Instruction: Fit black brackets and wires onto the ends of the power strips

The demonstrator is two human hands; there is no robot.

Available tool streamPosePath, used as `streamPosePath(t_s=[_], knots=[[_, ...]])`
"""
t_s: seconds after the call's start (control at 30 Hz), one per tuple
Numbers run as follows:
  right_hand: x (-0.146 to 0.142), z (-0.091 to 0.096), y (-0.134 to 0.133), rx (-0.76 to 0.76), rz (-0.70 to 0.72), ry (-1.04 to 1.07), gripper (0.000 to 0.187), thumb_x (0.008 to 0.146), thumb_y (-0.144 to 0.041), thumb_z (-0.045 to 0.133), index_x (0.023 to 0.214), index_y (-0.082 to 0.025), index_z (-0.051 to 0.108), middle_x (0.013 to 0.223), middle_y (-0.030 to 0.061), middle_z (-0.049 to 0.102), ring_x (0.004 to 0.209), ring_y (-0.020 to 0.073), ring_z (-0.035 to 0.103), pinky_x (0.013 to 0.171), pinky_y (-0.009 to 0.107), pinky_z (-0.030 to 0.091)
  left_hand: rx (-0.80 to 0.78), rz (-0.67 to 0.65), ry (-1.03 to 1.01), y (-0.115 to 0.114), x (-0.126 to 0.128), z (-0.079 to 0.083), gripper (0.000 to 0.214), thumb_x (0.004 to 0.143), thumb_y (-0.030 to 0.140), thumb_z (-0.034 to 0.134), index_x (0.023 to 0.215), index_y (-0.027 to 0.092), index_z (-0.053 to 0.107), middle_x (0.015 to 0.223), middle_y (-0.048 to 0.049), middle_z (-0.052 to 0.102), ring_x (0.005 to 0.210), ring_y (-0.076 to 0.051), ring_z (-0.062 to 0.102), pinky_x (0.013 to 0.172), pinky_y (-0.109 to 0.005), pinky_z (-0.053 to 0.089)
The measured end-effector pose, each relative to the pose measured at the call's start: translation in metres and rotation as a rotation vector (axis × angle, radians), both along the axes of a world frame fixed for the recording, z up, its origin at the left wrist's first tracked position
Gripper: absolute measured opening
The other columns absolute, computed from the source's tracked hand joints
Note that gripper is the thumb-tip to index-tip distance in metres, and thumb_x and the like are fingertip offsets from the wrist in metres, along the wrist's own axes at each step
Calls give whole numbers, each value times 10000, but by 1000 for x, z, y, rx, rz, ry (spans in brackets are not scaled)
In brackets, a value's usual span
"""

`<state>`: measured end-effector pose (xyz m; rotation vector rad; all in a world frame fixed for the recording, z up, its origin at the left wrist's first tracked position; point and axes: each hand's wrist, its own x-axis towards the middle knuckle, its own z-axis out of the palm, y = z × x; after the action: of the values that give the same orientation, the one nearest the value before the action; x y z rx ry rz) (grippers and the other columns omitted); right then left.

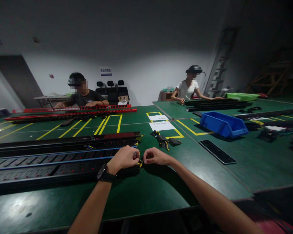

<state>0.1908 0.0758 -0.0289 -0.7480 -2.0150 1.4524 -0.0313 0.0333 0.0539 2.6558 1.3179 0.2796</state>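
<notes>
A long black rail with rows of sockets and red dots [83,169] lies across the left of the green table. At its right end, short yellow wires [141,164] stick out. My left hand [126,159], with a black watch on its wrist, rests over that end, thumb and fingers pinched on a yellow wire. Facing it from the right, my right hand [157,156] is closed in a pinch at the same wire, its fingertips almost touching the left ones. The fingers partly hide the wire's tip.
Beyond my hands lie small black parts with yellow wires [163,140] and white paper sheets [161,125]. To the right are a phone [217,152] and a blue bin [223,125]. Two people work across the table, one behind red rails [73,110], the other at black rails [217,104].
</notes>
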Motion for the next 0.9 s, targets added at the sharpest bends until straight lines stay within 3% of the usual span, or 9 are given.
streamPosePath(t_s=[0.53,0.7,0.9], knots=[[-3,-1,-3,25,-47,-5,339,727,-455,804,805,-143,696,687,4,638,594,111,524,577,238,414,-22,-36,15,0,4,-8,189,847,239,569,921,234,742,820,-13,755,726,-154,665,684,-241,434],[-5,-4,-4,36,-76,-12,421,707,-531,810,768,-143,659,656,-10,590,575,105,484,560,241,391,30,-33,24,-5,11,-13,217,835,222,563,962,263,734,858,-7,762,778,-179,678,673,-249,433],[-6,-9,-3,55,-94,2,468,729,-577,787,833,-142,647,696,-4,595,606,112,481,570,242,376,128,23,38,-6,14,-15,171,875,334,577,923,235,708,822,-29,739,772,-197,681,664,-258,429]])
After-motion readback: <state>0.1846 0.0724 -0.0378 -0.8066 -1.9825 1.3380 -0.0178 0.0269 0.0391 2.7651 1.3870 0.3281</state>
